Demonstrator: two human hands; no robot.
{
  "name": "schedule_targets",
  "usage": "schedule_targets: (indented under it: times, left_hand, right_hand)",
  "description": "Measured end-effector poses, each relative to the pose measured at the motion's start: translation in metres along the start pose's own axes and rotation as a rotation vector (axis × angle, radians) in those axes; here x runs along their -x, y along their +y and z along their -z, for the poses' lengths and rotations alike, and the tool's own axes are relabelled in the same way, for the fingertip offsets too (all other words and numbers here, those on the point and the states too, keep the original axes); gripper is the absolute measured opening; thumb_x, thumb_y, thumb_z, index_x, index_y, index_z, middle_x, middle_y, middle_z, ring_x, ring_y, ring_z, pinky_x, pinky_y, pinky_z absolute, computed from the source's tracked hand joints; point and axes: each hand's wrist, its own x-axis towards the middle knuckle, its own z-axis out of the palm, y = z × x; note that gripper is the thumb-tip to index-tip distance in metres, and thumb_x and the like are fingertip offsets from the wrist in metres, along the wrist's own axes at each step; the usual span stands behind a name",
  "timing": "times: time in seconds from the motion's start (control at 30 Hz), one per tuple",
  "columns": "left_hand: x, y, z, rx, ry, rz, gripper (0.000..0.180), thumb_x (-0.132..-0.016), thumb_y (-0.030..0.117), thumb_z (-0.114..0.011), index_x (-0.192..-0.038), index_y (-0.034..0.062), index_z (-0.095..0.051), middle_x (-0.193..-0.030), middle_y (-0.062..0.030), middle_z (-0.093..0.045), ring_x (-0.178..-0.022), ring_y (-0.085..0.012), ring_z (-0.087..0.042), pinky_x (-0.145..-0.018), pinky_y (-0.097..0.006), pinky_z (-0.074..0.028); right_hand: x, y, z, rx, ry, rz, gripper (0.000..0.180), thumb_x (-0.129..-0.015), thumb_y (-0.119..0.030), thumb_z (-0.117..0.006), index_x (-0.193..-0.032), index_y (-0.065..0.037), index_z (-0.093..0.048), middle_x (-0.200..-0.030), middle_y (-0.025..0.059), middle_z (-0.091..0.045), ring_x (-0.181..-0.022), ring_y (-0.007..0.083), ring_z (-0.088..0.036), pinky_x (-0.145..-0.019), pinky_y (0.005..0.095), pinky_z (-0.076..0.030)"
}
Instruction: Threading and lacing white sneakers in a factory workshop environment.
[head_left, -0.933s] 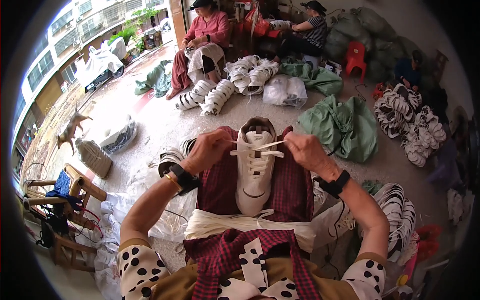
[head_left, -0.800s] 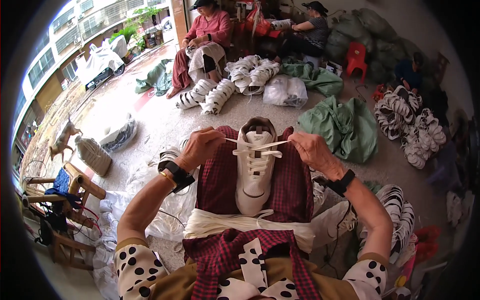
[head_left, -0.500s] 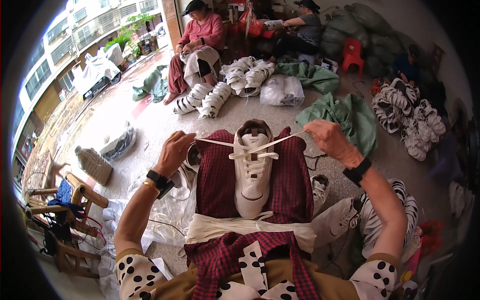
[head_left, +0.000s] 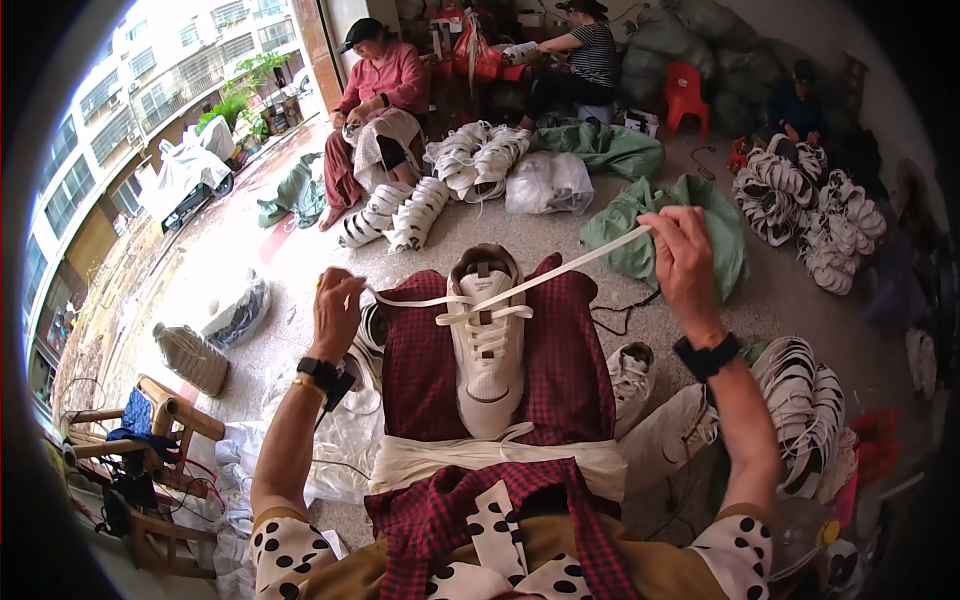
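White sneaker (head_left: 487,350): lies sole-down on a red checked cloth (head_left: 560,350) spread over the person's lap. Long axis runs straight away from the body; toe near the waist, heel and open collar pointing outward toward the floor ahead.

White shoelace (head_left: 560,272): threaded through the upper eyelets, both ends drawn out taut. One end runs left and slightly up, the other rises diagonally to the right.

Left hand (head_left: 337,315): fingers clenched around the left lace end, just beside the sneaker's collar. Black watch and a thin bangle at the wrist.

Right hand (head_left: 685,260): raised well apart from the sneaker, fingers pinched on the right lace end. Black watch at the wrist.

Bundle of white laces (head_left: 500,462): lies across the lap, touching the toe.

More white sneakers (head_left: 630,378): on the floor to the right. Wooden chair (head_left: 150,440): to the left. Seated person in pink (head_left: 375,110): ahead, beside stacked white shoe parts (head_left: 420,205).
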Motion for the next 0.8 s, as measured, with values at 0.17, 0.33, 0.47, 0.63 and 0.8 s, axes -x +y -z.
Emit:
schedule_targets:
  times: [0.17,0.33,0.47,0.63,0.8]
  left_hand:
    - [-0.064,0.103,-0.013,0.410,-0.221,0.009,0.014,-0.084,0.000,-0.067,-0.097,0.0008,-0.075,-0.088,-0.0103,-0.062,-0.075,-0.0208,-0.065,-0.065,-0.033,-0.051]
    - [-0.085,0.148,-0.042,0.422,-0.629,-0.170,0.018,-0.078,0.005,-0.062,-0.091,0.0005,-0.073,-0.073,-0.0112,-0.069,-0.065,-0.0196,-0.066,-0.063,-0.033,-0.053]
    - [-0.086,0.157,-0.043,0.428,-0.740,-0.112,0.020,-0.075,0.007,-0.064,-0.091,0.0017,-0.074,-0.077,-0.0119,-0.070,-0.068,-0.0206,-0.067,-0.066,-0.035,-0.054]
    - [-0.082,0.155,-0.038,0.507,-0.784,-0.106,0.023,-0.075,0.007,-0.064,-0.095,0.0015,-0.074,-0.080,-0.0104,-0.071,-0.071,-0.0181,-0.067,-0.067,-0.034,-0.054]
    - [-0.078,0.151,-0.038,0.544,-0.838,-0.119,0.026,-0.076,0.006,-0.064,-0.100,0.0014,-0.074,-0.081,-0.0092,-0.070,-0.071,-0.0157,-0.066,-0.068,-0.032,-0.054]
  right_hand:
    - [0.035,-0.040,-0.054,-0.975,-0.072,-0.642,0.011,-0.095,-0.007,-0.064,-0.102,0.001,-0.067,-0.091,0.0085,-0.072,-0.081,0.0135,-0.070,-0.074,0.0273,-0.058]
    - [0.043,-0.065,-0.091,-1.151,-0.314,-0.759,0.015,-0.090,-0.012,-0.074,-0.093,0.001,-0.068,-0.082,0.0053,-0.073,-0.073,0.0102,-0.068,-0.069,0.0266,-0.057]
    - [0.043,-0.066,-0.095,-0.991,-0.403,-0.640,0.017,-0.087,-0.014,-0.077,-0.087,0.000,-0.067,-0.078,0.0041,-0.072,-0.068,0.0083,-0.066,-0.064,0.0254,-0.055]
    - [0.050,-0.062,-0.104,-1.173,-0.262,-0.790,0.015,-0.088,-0.011,-0.074,-0.089,0.000,-0.065,-0.081,0.0056,-0.072,-0.072,0.0077,-0.066,-0.065,0.0251,-0.054]
    - [0.044,-0.072,-0.098,-1.104,-0.307,-0.738,0.010,-0.088,-0.006,-0.070,-0.087,0.000,-0.062,-0.079,0.0050,-0.070,-0.073,0.0098,-0.068,-0.067,0.0259,-0.054]
